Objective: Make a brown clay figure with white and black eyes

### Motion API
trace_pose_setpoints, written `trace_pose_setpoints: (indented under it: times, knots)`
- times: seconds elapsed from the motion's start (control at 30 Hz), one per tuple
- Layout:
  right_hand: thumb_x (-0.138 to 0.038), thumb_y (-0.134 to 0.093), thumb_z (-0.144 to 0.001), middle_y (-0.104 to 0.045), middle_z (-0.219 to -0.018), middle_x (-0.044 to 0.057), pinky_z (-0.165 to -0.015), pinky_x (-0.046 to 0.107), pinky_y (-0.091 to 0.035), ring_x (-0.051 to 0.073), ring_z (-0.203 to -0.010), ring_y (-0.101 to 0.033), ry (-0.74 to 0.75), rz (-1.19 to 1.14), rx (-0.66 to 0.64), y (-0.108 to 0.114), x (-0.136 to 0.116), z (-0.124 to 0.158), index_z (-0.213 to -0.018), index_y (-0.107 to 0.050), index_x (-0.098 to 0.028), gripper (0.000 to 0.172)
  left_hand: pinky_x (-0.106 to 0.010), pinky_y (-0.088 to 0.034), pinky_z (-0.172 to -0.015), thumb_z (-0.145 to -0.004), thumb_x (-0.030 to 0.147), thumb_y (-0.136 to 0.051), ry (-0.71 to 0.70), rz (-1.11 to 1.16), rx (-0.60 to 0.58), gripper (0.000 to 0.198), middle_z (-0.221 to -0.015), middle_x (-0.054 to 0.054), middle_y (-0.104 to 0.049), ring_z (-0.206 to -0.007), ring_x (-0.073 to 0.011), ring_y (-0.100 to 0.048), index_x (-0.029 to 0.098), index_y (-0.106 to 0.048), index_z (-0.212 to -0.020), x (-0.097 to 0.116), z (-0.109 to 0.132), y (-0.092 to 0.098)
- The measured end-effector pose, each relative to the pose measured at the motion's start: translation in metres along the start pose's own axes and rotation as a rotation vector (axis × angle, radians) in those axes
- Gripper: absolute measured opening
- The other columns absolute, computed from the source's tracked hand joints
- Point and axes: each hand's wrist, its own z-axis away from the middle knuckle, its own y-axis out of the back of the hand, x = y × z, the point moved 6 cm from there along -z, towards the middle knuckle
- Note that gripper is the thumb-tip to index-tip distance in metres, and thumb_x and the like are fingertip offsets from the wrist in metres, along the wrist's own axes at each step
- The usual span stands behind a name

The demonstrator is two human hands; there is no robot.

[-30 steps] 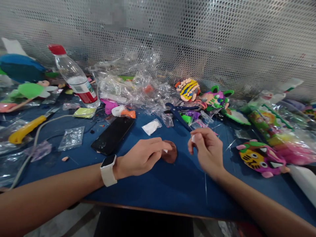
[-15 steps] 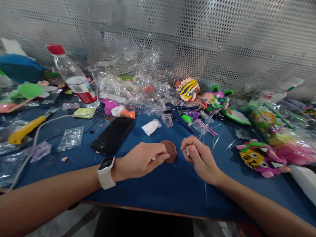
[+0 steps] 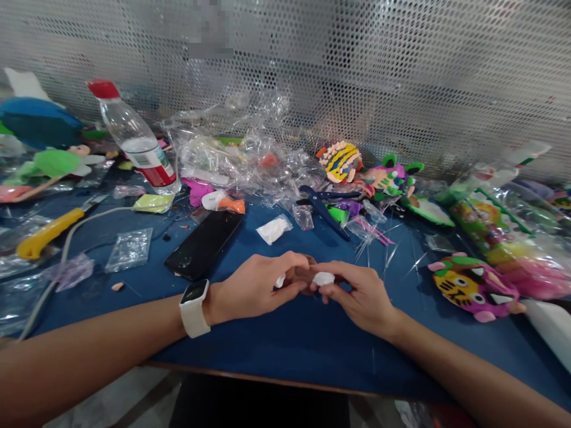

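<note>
My left hand (image 3: pixel 252 288), with a white watch (image 3: pixel 194 309) on its wrist, is curled around a brown lump of modelling clay (image 3: pixel 304 274). A small white bit (image 3: pixel 279 281) shows between its thumb and fingers. My right hand (image 3: pixel 366 294) pinches a soft white clay piece (image 3: pixel 323 278) between thumb and fingers, right beside the brown lump. The fingertips of both hands nearly meet, and part of the brown clay is hidden behind them. Whether the white piece touches the brown clay, I cannot tell.
Behind my hands lie a white packet (image 3: pixel 273 229), a black phone (image 3: pixel 205 244) and blue pliers (image 3: pixel 323 208). A yellow cutter (image 3: pixel 51 233) and a bottle (image 3: pixel 140 142) stand left. Clay animal faces (image 3: pixel 475 285) and a filled plastic bag (image 3: pixel 504 226) lie right. Crumpled wrappers (image 3: pixel 241 154) line the mesh panel.
My right hand has moved left and turned, bringing its white clay piece into view beside the brown clay. My left hand has barely shifted, its fingers a little more spread over the lump.
</note>
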Motion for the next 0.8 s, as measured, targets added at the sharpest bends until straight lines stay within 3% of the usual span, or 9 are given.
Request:
trace_pose_setpoints:
  times: [0.07,0.2,0.33,0.5,0.6,0.8]
  knots:
    - [-0.042,-0.068,-0.102,-0.079,-0.078,-0.003,-0.060,0.023,-0.060,0.013,-0.057,-0.073,-0.006,0.014,-0.036,-0.002,0.001,0.000,-0.109,-0.075,-0.029,0.017,-0.020,-0.047,-0.064,-0.105,0.031,-0.060,-0.022,-0.032,-0.027,0.020,-0.096,0.002,-0.074,-0.073,-0.0109,-0.070,0.023,-0.058,-0.123,0.002,-0.001,-0.001]
    - [-0.045,-0.071,-0.099,-0.083,-0.091,-0.001,-0.065,0.027,-0.062,0.017,-0.070,-0.079,-0.058,-0.048,-0.056,-0.010,0.005,0.005,-0.123,-0.062,-0.030,0.029,-0.022,-0.043,-0.064,-0.107,0.042,-0.057,-0.095,-0.093,-0.130,0.021,-0.091,0.002,-0.074,-0.073,-0.0123,-0.069,0.023,-0.061,-0.114,0.006,-0.002,-0.007]
    - [-0.048,-0.076,-0.095,-0.083,-0.090,0.000,-0.061,0.025,-0.060,0.017,-0.073,-0.079,-0.064,-0.064,-0.025,-0.017,0.000,0.010,-0.104,-0.056,-0.029,0.030,-0.024,-0.042,-0.061,-0.106,0.047,-0.058,-0.099,-0.081,-0.169,0.025,-0.087,0.002,-0.071,-0.073,-0.0149,-0.070,0.022,-0.056,-0.111,0.008,-0.002,-0.014]
    - [-0.050,-0.071,-0.099,-0.078,-0.073,-0.003,-0.053,0.022,-0.053,0.012,-0.054,-0.070,0.184,0.174,0.078,-0.014,-0.021,0.009,-0.090,-0.064,-0.027,0.026,-0.028,-0.048,-0.062,-0.102,0.042,-0.064,0.029,0.015,-0.156,0.035,-0.103,-0.003,-0.072,-0.077,-0.0191,-0.073,0.021,-0.047,-0.124,0.009,-0.002,-0.022]
    - [-0.045,-0.065,-0.104,-0.079,-0.077,-0.002,-0.056,0.023,-0.053,0.013,-0.062,-0.074,0.362,0.283,0.068,-0.016,-0.032,0.009,-0.092,-0.067,-0.027,0.021,-0.033,-0.056,-0.072,-0.101,0.031,-0.064,-0.018,0.063,-0.174,0.042,-0.116,-0.010,-0.072,-0.092,-0.0240,-0.076,0.019,-0.041,-0.134,0.016,-0.002,-0.027]
    - [-0.038,-0.068,-0.103,-0.079,-0.075,-0.005,-0.059,0.021,-0.055,0.012,-0.061,-0.074,0.376,0.321,0.061,-0.016,-0.038,0.007,-0.094,-0.069,-0.027,0.014,-0.042,-0.063,-0.093,-0.108,0.024,-0.052,-0.170,-0.019,-0.184,0.047,-0.137,-0.021,-0.067,-0.120,-0.0293,-0.073,0.014,-0.032,-0.149,0.028,0.001,-0.032]
